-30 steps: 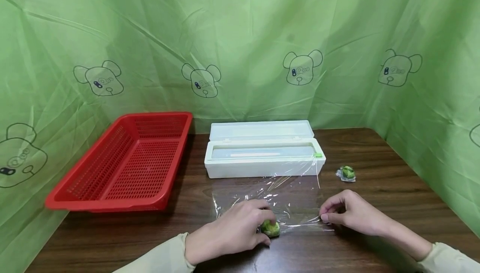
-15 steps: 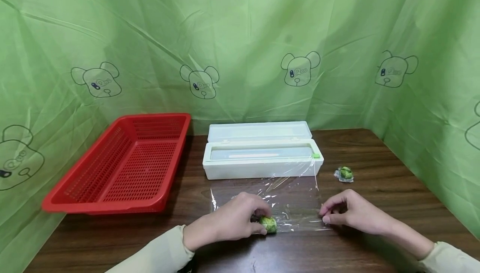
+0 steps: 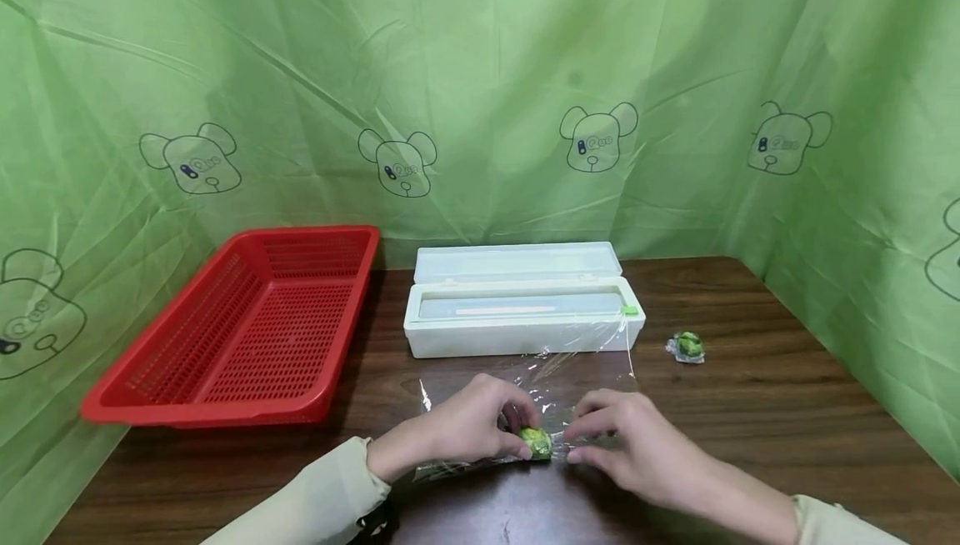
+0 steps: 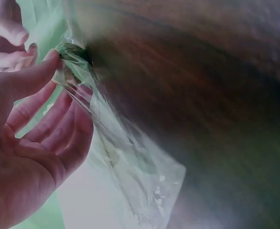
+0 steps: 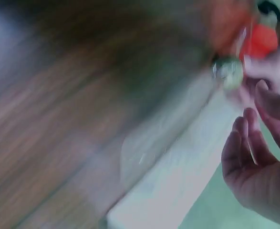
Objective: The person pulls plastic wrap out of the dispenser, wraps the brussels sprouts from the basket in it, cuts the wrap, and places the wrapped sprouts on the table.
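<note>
In the head view, a small green-and-yellow vegetable (image 3: 536,442), resembling a Brussels sprout, sits at the near edge of a sheet of cling film (image 3: 547,370). My left hand (image 3: 468,422) pinches it between thumb and fingers, with film gathered around it; the left wrist view shows the loose film (image 4: 135,167) trailing from that grip. Just right of the vegetable is my right hand (image 3: 637,445), its bent fingers and thumb apart near the gathered film. The right wrist view is blurred, but a gap shows between that hand's thumb and fingers.
A white cling film box (image 3: 525,337) stands behind the hands, lid raised, with film running out of it. To the left is a red perforated basket (image 3: 337,345). A film-wrapped green vegetable (image 3: 688,347) lies at the right. Green curtains (image 3: 480,95) enclose the table (image 3: 750,412).
My right hand has moved left from the film's right corner to beside the vegetable, and the film's near right edge has come along. My left hand keeps its hold in nearly the same place.
</note>
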A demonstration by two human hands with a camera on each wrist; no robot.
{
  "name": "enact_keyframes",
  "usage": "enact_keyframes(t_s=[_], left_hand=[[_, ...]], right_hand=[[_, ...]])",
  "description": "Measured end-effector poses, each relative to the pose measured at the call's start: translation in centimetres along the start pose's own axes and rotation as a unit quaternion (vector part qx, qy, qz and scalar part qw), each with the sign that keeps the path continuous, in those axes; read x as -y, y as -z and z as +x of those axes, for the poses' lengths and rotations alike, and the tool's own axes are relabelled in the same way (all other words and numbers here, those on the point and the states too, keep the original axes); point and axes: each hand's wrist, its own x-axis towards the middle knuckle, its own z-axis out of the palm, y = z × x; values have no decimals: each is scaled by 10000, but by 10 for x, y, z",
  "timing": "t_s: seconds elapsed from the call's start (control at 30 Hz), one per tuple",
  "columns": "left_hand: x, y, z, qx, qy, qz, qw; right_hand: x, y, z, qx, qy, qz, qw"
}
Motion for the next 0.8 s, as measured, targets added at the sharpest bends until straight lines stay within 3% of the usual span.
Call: enact_keyframes(t_s=[0.17,0.4,0.53,0.67,0.8], left_hand=[[1,3,3,59,171,-154,9997],[1,5,5,174,407,-563,9974],[4,9,4,249,333,-543,9977],[6,15,-1,156,170,-215,9995],[-7,15,-13,-368,151,586,9975]], right_hand=[[0,-23,9,-95,317,-384,9987],[-5,-34,11,-235,201,-397,9987],[-8,-35,12,-217,126,-364,9990],[-10,-35,15,-152,62,-349,9993],[-11,-33,18,-39,-39,-196,9998]])
